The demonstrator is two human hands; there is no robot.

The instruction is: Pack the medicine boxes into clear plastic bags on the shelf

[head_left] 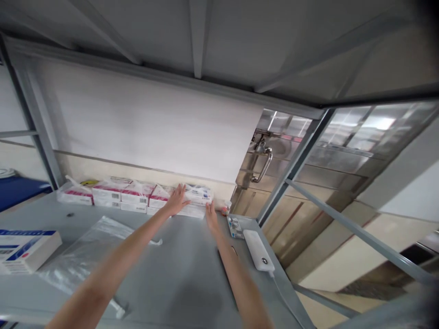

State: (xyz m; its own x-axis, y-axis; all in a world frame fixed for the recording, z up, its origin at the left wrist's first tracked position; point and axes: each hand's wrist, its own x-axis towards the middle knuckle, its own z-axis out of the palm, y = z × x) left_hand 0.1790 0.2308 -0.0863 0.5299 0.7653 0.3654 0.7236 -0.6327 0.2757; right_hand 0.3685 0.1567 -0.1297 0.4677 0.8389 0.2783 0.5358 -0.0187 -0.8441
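Observation:
Both my arms reach to the back of a grey metal shelf [185,265]. My left hand [176,201] rests with fingers apart against the left part of a white and blue box [199,193], which sits on another white box at the right end of a row. My right hand [211,214] touches the right end of that stack, fingers stretched out. To the left, pink and white boxes [137,192] stand in a row along the wall, partly covered by clear plastic. What lies behind the boxes is hidden.
A larger white and blue box [27,251] and a clear plastic bag [85,251] lie at the left. Near the right edge are a white power bank [258,249] with a cable, a small packet [235,227] and a dark flat object under my right forearm. Metal posts [295,167] frame the shelf.

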